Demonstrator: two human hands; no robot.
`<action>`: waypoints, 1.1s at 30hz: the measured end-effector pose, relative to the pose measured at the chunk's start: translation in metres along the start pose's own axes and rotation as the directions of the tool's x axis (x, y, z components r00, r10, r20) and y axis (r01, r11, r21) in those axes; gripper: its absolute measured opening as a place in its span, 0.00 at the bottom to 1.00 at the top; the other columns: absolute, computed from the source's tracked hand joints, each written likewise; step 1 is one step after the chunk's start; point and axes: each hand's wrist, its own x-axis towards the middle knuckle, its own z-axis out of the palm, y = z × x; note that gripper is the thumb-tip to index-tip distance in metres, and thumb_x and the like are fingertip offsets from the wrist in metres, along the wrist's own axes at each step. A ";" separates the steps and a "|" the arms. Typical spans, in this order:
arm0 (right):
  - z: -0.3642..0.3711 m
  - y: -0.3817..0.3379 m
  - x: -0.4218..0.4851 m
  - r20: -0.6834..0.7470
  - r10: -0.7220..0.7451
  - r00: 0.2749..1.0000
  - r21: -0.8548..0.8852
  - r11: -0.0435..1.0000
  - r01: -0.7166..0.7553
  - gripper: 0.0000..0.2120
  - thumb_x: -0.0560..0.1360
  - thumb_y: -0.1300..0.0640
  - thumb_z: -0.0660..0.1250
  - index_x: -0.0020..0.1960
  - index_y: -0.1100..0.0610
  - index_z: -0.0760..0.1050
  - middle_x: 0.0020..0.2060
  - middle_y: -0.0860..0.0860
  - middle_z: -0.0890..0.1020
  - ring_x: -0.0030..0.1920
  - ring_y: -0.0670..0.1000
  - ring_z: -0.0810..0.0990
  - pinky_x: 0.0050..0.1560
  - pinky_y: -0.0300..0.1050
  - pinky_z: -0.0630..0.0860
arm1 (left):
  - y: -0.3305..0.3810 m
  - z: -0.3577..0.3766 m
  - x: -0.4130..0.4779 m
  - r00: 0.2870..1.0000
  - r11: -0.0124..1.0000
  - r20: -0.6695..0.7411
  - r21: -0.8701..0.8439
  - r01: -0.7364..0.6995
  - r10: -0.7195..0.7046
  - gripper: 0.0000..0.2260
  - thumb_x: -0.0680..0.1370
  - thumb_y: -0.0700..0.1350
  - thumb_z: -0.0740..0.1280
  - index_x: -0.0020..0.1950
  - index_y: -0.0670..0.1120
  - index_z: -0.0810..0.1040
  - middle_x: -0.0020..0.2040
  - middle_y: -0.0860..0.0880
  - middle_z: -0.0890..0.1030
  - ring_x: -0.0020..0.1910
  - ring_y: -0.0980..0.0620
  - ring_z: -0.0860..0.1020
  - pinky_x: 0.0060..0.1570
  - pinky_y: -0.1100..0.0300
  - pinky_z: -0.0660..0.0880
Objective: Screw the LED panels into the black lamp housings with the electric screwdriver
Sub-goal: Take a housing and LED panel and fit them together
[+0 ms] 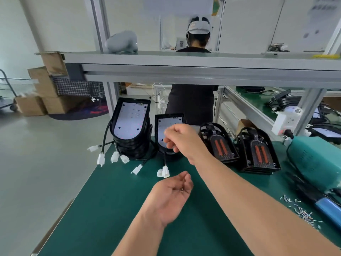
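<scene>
Left hand (173, 193): nearest the camera, above the near middle of the desk (110, 209), palm up, fingers curled loosely round a few small screws (181, 190).

Right hand (181, 139): reaching toward the far edge, fingers curled and thumb against forefinger. It is blurred, so I cannot tell whether it holds anything.

Behind the right hand, a black lamp housing (156, 133) stands tilted with a white LED panel (169, 121) seated in it.

At the far left corner is a taller stack of housings (131, 145). The top one shows a white, round-ended panel, and black leads with white connectors (163, 171) trail from it.

Two stacks of unfitted housings (258, 154) with orange strips lie toward the far right.

The electric screwdriver (324, 206), black and blue, lies at the right edge beside loose screws (302, 213).
</scene>
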 end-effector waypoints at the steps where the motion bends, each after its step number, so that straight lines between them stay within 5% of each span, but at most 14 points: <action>1: 0.009 -0.005 0.009 0.009 -0.004 1.000 -0.014 1.000 0.004 0.08 0.81 0.55 0.66 0.49 0.59 0.82 0.37 0.48 0.85 0.34 0.44 0.81 0.33 0.41 0.75 | 0.000 -0.001 0.001 1.000 1.000 0.005 -0.001 -0.006 0.006 0.21 0.79 0.25 0.53 0.71 0.29 0.71 0.56 0.36 0.77 0.46 0.45 0.80 0.41 0.60 0.82; 5: 0.039 -0.024 0.040 -0.012 -0.056 0.998 -0.103 0.993 0.054 0.18 0.81 0.52 0.67 0.48 0.68 0.77 0.36 0.53 0.82 0.29 0.44 0.80 0.32 0.46 0.74 | -0.001 -0.003 0.003 1.000 0.997 0.026 0.072 -0.002 0.001 0.18 0.80 0.25 0.54 0.66 0.26 0.75 0.52 0.39 0.79 0.42 0.50 0.78 0.38 0.64 0.80; 8: 0.054 -0.035 0.057 -0.049 -0.119 0.992 -0.172 0.979 0.109 0.20 0.81 0.49 0.68 0.36 0.58 0.67 0.34 0.57 0.76 0.25 0.46 0.81 0.32 0.47 0.71 | -0.003 -0.002 0.001 0.999 0.996 0.032 0.089 0.010 -0.013 0.17 0.81 0.26 0.53 0.56 0.29 0.82 0.46 0.41 0.81 0.37 0.53 0.76 0.33 0.66 0.75; 10: 0.062 -0.039 0.067 -0.054 -0.130 0.990 -0.227 0.967 0.115 0.19 0.80 0.48 0.69 0.38 0.55 0.65 0.33 0.56 0.74 0.25 0.51 0.82 0.32 0.46 0.70 | -0.004 -0.003 0.002 1.000 0.998 0.015 0.069 0.013 -0.014 0.16 0.82 0.28 0.55 0.57 0.28 0.82 0.47 0.40 0.81 0.37 0.52 0.76 0.34 0.65 0.75; 13: 0.068 -0.038 0.079 -0.048 -0.103 0.993 -0.303 0.949 0.084 0.15 0.79 0.51 0.69 0.44 0.56 0.65 0.31 0.53 0.72 0.28 0.56 0.80 0.32 0.46 0.70 | -0.004 -0.004 0.003 1.000 0.998 0.004 0.061 -0.003 0.002 0.17 0.82 0.28 0.55 0.66 0.25 0.77 0.54 0.37 0.81 0.43 0.48 0.77 0.55 0.58 0.77; 15: 0.069 -0.033 0.084 -0.048 -0.085 0.995 -0.305 0.950 0.066 0.13 0.77 0.57 0.68 0.42 0.56 0.64 0.29 0.51 0.68 0.26 0.55 0.76 0.30 0.44 0.66 | -0.005 -0.004 0.004 1.000 0.997 -0.014 0.073 -0.021 0.022 0.18 0.81 0.28 0.54 0.68 0.25 0.75 0.59 0.35 0.80 0.52 0.44 0.76 0.73 0.51 0.69; 16: 0.068 -0.030 0.086 -0.050 -0.079 0.996 -0.301 0.952 0.060 0.13 0.77 0.60 0.67 0.40 0.56 0.64 0.27 0.51 0.66 0.26 0.54 0.74 0.30 0.44 0.65 | -0.004 -0.003 0.004 1.000 0.996 -0.018 0.081 -0.019 0.021 0.18 0.81 0.28 0.54 0.68 0.25 0.75 0.59 0.35 0.80 0.53 0.44 0.76 0.74 0.51 0.69; 18: 0.067 -0.027 0.086 -0.058 -0.086 0.995 -0.304 0.951 0.064 0.14 0.77 0.61 0.66 0.38 0.56 0.62 0.26 0.50 0.66 0.26 0.53 0.72 0.31 0.46 0.65 | -0.004 -0.002 0.002 1.000 0.997 0.001 0.083 0.002 -0.002 0.18 0.81 0.27 0.54 0.65 0.26 0.78 0.56 0.37 0.82 0.45 0.48 0.78 0.56 0.58 0.77; 21: 0.067 -0.024 0.085 -0.080 -0.126 0.989 -0.297 0.950 0.097 0.14 0.78 0.61 0.65 0.40 0.56 0.61 0.31 0.51 0.65 0.31 0.53 0.67 0.34 0.50 0.65 | -0.004 0.001 -0.001 0.997 0.997 0.046 0.059 0.053 -0.056 0.16 0.82 0.29 0.55 0.58 0.31 0.81 0.47 0.41 0.81 0.35 0.53 0.74 0.32 0.65 0.71; 25: 0.058 -0.024 0.077 -0.135 -0.190 0.973 -0.237 0.959 0.154 0.08 0.81 0.58 0.65 0.46 0.61 0.69 0.35 0.53 0.76 0.27 0.51 0.74 0.33 0.50 0.71 | 0.000 0.001 -0.003 0.993 0.994 0.059 0.022 0.103 -0.104 0.13 0.83 0.33 0.57 0.52 0.36 0.82 0.43 0.45 0.78 0.33 0.55 0.70 0.26 0.66 0.64; 28: 0.042 -0.022 0.059 -0.160 -0.219 0.962 -0.146 0.970 0.197 0.07 0.82 0.55 0.66 0.52 0.59 0.73 0.41 0.58 0.81 0.31 0.55 0.80 0.34 0.51 0.74 | 0.001 0.001 -0.003 0.993 0.994 0.028 0.020 0.111 -0.112 0.09 0.84 0.35 0.59 0.56 0.39 0.78 0.42 0.46 0.76 0.33 0.56 0.68 0.24 0.66 0.63; 33: 0.000 -0.007 0.009 -0.226 -0.194 0.955 0.047 0.977 0.210 0.09 0.82 0.57 0.68 0.50 0.62 0.71 0.30 0.48 0.75 0.26 0.51 0.76 0.23 0.41 0.68 | 0.001 0.003 -0.005 0.993 0.991 0.017 0.061 0.119 -0.120 0.07 0.82 0.36 0.61 0.56 0.41 0.78 0.40 0.48 0.74 0.30 0.56 0.66 0.21 0.65 0.61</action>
